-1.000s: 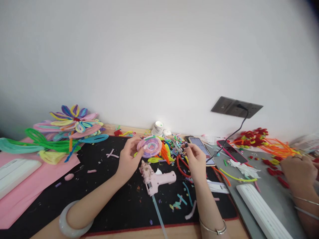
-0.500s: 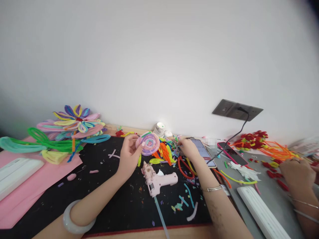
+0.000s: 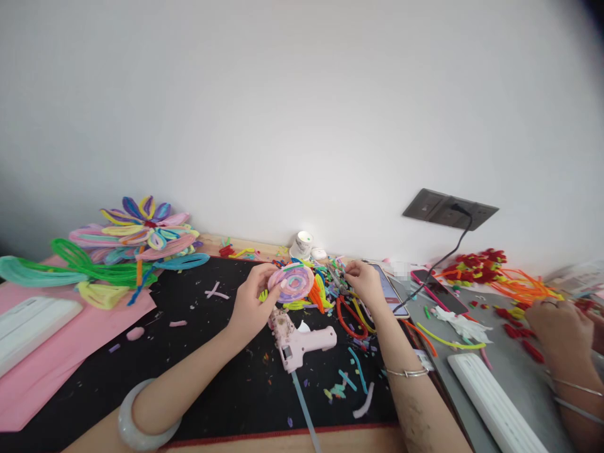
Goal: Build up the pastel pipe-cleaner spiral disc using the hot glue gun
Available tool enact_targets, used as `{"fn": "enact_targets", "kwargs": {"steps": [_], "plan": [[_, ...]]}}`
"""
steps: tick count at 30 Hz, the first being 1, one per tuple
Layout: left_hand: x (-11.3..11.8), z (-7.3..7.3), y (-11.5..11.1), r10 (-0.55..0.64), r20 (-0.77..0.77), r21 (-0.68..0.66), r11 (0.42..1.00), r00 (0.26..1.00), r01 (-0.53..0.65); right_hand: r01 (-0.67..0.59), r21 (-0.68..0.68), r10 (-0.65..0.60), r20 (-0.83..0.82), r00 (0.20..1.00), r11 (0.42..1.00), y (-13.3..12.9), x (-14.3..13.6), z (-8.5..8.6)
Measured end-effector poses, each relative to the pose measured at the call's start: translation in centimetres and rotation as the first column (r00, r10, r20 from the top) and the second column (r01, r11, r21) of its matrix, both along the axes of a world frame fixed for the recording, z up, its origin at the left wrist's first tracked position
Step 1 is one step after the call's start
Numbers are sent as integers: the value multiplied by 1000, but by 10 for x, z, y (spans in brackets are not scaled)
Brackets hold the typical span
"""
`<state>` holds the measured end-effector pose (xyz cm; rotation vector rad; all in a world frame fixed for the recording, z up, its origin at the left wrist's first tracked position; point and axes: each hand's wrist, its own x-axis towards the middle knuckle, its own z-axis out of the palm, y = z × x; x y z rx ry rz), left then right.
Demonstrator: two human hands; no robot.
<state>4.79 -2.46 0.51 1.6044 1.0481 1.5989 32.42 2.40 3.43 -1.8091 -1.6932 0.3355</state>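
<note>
My left hand (image 3: 257, 302) pinches the left edge of a round pastel spiral disc (image 3: 291, 282) in pink, purple and white. The disc is held above the pink glue gun (image 3: 302, 343), which lies on the black mat with its glue stick pointing toward me. Right of the disc, my right hand (image 3: 365, 284) is closed at the fingertips beside the pile of small coloured scraps (image 3: 333, 277); what it holds, if anything, is too small to make out. Orange and yellow fuzzy loops (image 3: 321, 294) lie between my hands, and a red loop (image 3: 348, 319) is just below my right hand.
A large fuzzy flower (image 3: 146, 229) lies at the left on pink sheets (image 3: 70, 365). A white cup (image 3: 302, 245) stands by the wall. Phones (image 3: 441, 292) and a black cable are at the right, where another person's hands (image 3: 561, 327) work near red and orange pieces.
My left hand has moved the disc slightly right and down, and the disc looks more tilted. My right hand has shifted a little to the right, fingertips now clear of the scraps.
</note>
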Motion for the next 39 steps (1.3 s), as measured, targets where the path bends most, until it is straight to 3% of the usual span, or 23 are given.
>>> {"fn": "enact_targets", "kwargs": {"steps": [9, 13, 16, 22, 28, 35, 39], "plan": [[-1, -1, -4, 40, -221, 165, 986, 974, -3, 91, 113, -51, -315, 948, 989, -19, -7, 13], [-1, 2, -6, 49, -264, 222, 975, 963, 11, 20, 145, 66, -564, 823, 989, -33, -21, 20], [-1, 4, -7, 54, -300, 249, 968, 952, 24, -61, 153, 143, -613, 777, 986, -43, -32, 25], [-1, 4, -9, 61, -355, 247, 969, 933, 30, -252, 176, 307, -520, 797, 952, -62, -51, 46], [-1, 8, -11, 61, -405, 284, 957, 912, 62, -378, 258, 419, -130, 898, 889, -71, -64, 73], [-1, 9, -11, 38, -411, 296, 951, 911, 93, -593, 213, 579, 131, 805, 777, -70, -70, 87], [-1, 9, -11, 34, -402, 320, 941, 915, 106, -625, 189, 601, 172, 781, 757, -68, -71, 88]]}}
